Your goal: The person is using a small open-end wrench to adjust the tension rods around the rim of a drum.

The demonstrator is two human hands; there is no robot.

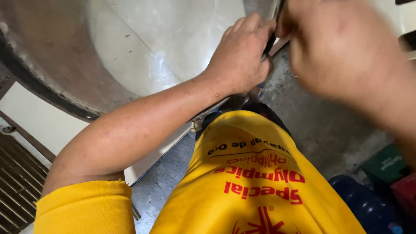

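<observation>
Plainly, the scene was set out as follows.
Left hand: the left hand (240, 56) was seen curled shut at the edge of a large round metal drum (143, 47), its fingers (253, 26) closed around a thin dark tool (272, 39), whose kind could not be made out.
Right hand: the right hand (342, 47) was held close to the camera and blurred; its fingertips appeared pinched together at the top of the same dark tool, though the grip could not be told for certain.
Hands together: both were brought near one another at the drum's rim, almost touching.
Drum: it was tilted, its shiny inner face turned towards the viewer, resting over a white panel (39, 121).
Surroundings: a grey concrete floor (320, 130) lay below; a green crate (385, 167) and a blue container (364, 203) stood at the right, a metal grating (17, 190) at the left.
Risk: a slip of the tool off the rim was judged possible, since force was applied at a thin metal edge; fingers could be cut or pinched there.
Further risk: the tilted drum might shift if pushed sideways.
</observation>
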